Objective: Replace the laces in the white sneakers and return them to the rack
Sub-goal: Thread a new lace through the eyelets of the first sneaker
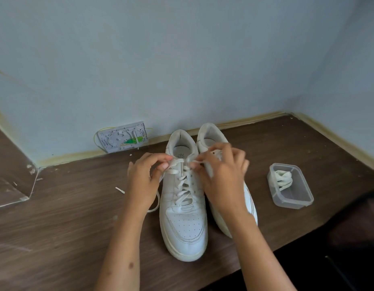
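Observation:
Two white sneakers stand side by side on the brown wooden floor, toes toward me. The left sneaker [183, 223] carries a white lace [185, 193] crossed up through its eyelets. My left hand [143, 179] pinches the lace's left end near the top eyelets. My right hand [220, 171] pinches the right end just above the tongue. A loose loop of lace [157, 203] trails on the floor left of the shoe. The right sneaker [213, 135] is largely hidden behind my right hand and forearm.
A clear plastic box [295, 203] holding another white lace [283, 178] sits on the floor to the right. A grey wall plate [123, 136] with wires leans at the skirting. A small white scrap [120, 190] lies left. A dark area [349, 238] lies lower right.

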`<action>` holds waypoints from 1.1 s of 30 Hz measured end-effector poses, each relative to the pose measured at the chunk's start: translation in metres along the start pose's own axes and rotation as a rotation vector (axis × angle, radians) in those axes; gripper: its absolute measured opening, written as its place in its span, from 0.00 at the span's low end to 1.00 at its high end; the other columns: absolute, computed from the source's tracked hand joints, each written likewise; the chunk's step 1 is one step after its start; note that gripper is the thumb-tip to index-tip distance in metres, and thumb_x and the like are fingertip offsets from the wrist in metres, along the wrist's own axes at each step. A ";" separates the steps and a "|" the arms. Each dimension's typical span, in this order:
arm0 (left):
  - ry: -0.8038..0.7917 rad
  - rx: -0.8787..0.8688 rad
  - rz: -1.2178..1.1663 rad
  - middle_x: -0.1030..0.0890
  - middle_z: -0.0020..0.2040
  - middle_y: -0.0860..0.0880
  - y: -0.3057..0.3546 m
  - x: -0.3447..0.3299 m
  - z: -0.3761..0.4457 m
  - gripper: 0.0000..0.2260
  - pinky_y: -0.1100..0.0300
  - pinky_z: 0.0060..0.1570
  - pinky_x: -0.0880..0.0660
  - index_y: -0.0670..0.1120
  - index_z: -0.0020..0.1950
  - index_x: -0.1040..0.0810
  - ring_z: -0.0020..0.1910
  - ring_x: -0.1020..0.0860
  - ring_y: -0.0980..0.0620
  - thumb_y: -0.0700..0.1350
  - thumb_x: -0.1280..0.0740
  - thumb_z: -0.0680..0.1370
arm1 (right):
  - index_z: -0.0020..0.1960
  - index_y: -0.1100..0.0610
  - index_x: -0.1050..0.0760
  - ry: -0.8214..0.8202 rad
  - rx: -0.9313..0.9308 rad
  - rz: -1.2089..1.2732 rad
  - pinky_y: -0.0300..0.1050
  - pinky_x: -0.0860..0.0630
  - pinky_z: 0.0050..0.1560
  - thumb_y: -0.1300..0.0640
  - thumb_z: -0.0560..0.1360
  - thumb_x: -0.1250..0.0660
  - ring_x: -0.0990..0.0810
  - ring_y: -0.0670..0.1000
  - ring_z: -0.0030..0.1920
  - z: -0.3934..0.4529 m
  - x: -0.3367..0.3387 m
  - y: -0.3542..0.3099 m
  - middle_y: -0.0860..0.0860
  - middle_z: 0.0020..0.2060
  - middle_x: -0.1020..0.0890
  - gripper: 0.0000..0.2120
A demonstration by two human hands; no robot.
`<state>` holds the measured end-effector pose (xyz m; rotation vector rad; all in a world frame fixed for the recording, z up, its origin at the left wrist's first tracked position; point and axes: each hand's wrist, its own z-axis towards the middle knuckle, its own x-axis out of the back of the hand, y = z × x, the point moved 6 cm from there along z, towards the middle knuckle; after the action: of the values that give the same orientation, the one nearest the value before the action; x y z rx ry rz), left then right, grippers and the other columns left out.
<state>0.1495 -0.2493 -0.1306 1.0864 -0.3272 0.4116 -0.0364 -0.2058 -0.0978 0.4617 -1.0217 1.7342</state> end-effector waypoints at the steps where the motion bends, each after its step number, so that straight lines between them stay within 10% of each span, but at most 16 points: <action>1: -0.003 -0.003 0.025 0.20 0.49 0.61 0.000 0.000 0.000 0.11 0.32 0.61 0.31 0.61 0.55 0.21 0.50 0.21 0.60 0.44 0.32 0.79 | 0.48 0.47 0.20 -0.018 0.014 -0.002 0.47 0.42 0.53 0.45 0.75 0.30 0.35 0.53 0.56 -0.003 -0.005 -0.004 0.48 0.56 0.25 0.06; 13: -0.014 0.008 0.143 0.20 0.50 0.59 0.000 0.002 -0.003 0.10 0.28 0.65 0.39 0.58 0.49 0.19 0.53 0.21 0.51 0.41 0.27 0.75 | 0.49 0.51 0.21 0.422 -0.502 0.092 0.49 0.38 0.55 0.51 0.76 0.31 0.36 0.55 0.55 0.000 0.046 0.069 0.52 0.54 0.26 0.04; 22: -0.037 -0.024 0.209 0.23 0.47 0.59 0.004 -0.005 -0.003 0.10 0.31 0.64 0.36 0.57 0.47 0.25 0.45 0.27 0.53 0.40 0.32 0.77 | 0.47 0.48 0.20 -0.030 0.025 0.094 0.55 0.38 0.62 0.50 0.76 0.30 0.39 0.55 0.62 -0.003 -0.010 -0.001 0.50 0.59 0.26 0.03; 33: -0.108 -0.013 0.297 0.23 0.38 0.59 0.002 -0.003 -0.002 0.03 0.34 0.67 0.38 0.54 0.48 0.26 0.43 0.26 0.55 0.48 0.39 0.79 | 0.50 0.54 0.22 0.310 -0.445 0.053 0.51 0.34 0.55 0.53 0.78 0.33 0.35 0.57 0.58 0.003 0.041 0.071 0.54 0.57 0.27 0.05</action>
<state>0.1462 -0.2471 -0.1310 1.0515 -0.5901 0.6150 -0.1170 -0.1923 -0.0964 -0.1149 -1.1544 1.5038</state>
